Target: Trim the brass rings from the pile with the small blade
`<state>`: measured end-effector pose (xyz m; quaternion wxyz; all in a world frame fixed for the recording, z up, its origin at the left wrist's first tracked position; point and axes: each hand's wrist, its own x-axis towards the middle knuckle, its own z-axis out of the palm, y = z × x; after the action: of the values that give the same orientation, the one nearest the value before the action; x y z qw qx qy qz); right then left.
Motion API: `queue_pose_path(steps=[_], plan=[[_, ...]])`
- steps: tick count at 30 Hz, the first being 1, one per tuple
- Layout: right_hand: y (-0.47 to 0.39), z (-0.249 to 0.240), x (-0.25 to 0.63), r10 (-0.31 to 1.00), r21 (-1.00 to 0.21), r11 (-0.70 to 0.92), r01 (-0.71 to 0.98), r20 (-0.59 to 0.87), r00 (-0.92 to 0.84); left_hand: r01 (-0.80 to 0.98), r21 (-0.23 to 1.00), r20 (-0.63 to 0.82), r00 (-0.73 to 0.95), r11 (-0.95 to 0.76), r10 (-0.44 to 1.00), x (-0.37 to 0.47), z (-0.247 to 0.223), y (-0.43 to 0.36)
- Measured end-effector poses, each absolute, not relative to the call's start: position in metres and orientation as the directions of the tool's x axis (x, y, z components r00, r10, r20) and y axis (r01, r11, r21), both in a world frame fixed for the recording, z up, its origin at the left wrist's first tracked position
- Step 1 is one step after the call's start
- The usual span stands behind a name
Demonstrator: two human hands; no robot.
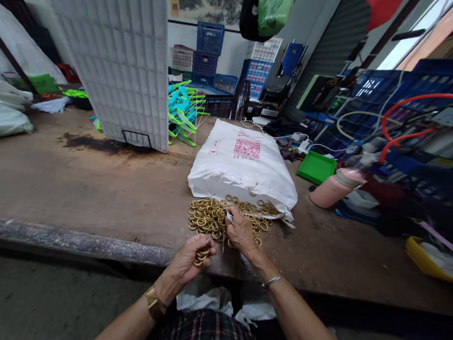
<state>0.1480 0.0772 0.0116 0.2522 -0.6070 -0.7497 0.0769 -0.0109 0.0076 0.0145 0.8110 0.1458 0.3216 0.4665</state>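
Several brass-coloured rings [202, 257] sit in the curled fingers of my left hand [187, 257], just off the table's front edge. My right hand [240, 231] reaches into a loose pile of brass-coloured rings [202, 215], its fingers drawn together. A small pale bit shows at its fingertips; what they hold there is too small to tell. Behind the pile lies a full white sack [227, 162] with red print. Rings also lie along its near end, which looks open.
A tall white ribbed panel [117, 60] stands on a black wire stand [136, 138]. Green and turquoise plastic pieces [186, 113] lie behind it. To the right are a green tray [317, 167], a pink bottle [336, 188] and a yellow container [432, 265].
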Motion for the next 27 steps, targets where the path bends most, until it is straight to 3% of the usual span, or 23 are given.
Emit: queue_pose_path(steps=[7, 12, 17, 24, 27], plan=[[0.074, 0.015, 0.151, 0.948, -0.628, 0.264, 0.732, 0.307, -0.078, -0.617, 0.639, -0.352, 0.296, 0.459, 0.888, -0.002, 0.022, 0.022], [0.064, 0.019, 0.151, 0.956, -0.758, 0.279, 0.589, 0.280, -0.092, -0.460, 0.825, -0.314, 0.110, 0.328, 0.943, 0.011, 0.021, 0.030], [0.053, 0.015, 0.149, 0.954, -0.809, 0.301, 0.506, 0.254, -0.162, -0.230, 0.943, -0.222, 0.102, 0.240, 0.970, 0.019, 0.017, 0.033], [0.046, 0.012, 0.145, 0.984, -0.825, 0.171, 0.539, 0.173, -0.047, -0.066, 0.985, -0.157, 0.005, 0.157, 0.988, 0.019, 0.010, 0.028], [0.045, 0.010, 0.144, 0.993, -0.846, 0.117, 0.519, 0.084, -0.086, -0.009, 0.997, -0.082, -0.024, 0.082, 0.996, 0.020, 0.008, 0.025]])
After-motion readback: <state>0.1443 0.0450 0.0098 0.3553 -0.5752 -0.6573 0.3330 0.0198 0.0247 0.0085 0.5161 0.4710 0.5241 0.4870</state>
